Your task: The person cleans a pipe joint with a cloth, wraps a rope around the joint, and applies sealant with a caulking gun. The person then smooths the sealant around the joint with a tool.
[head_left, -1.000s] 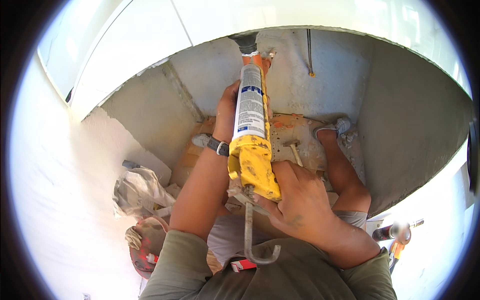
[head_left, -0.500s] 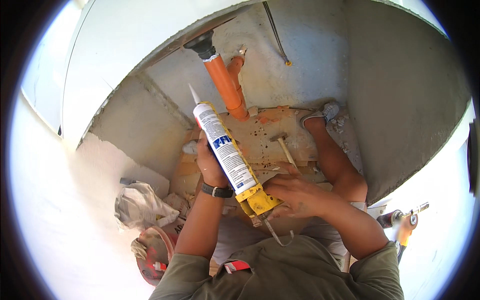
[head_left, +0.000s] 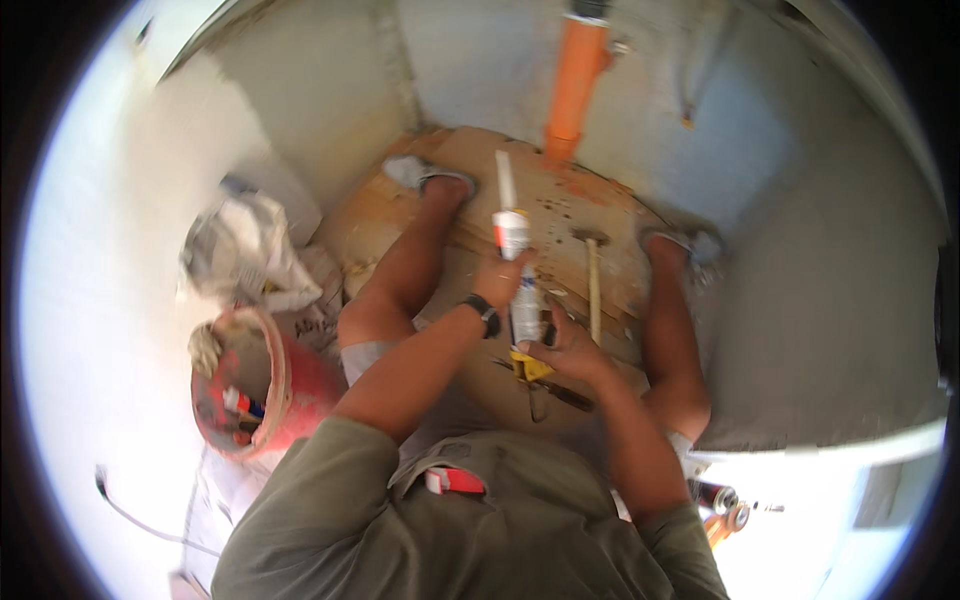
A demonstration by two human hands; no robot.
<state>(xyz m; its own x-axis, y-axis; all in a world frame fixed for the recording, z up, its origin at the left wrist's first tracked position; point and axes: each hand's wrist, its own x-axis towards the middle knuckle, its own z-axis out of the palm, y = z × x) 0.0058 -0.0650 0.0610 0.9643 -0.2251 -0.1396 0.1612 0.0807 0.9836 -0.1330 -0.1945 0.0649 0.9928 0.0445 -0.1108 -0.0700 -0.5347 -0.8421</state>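
A white sealant cartridge (head_left: 513,232) with a long pale nozzle sits in a yellow caulking gun (head_left: 534,367), held upright in front of me and slightly blurred. My left hand (head_left: 503,282) is closed round the middle of the cartridge, covering part of it. Lower down, my right hand (head_left: 577,350) grips the gun at its rear end, its fingers partly hidden. A bent metal rod hangs below the yellow end. The nozzle points away from me and touches nothing.
Between my legs a hammer (head_left: 594,290) lies on the cardboard-covered floor (head_left: 480,155). An orange pipe (head_left: 572,95) rises at the far wall. To my left stand a red bucket (head_left: 312,375) and a whitish sack (head_left: 290,270). A power tool (head_left: 715,500) lies at the lower right.
My view has swung down and left, showing more bucket and floor. Both hands have drawn the caulking gun farther from the pipe, and it now stands more upright.
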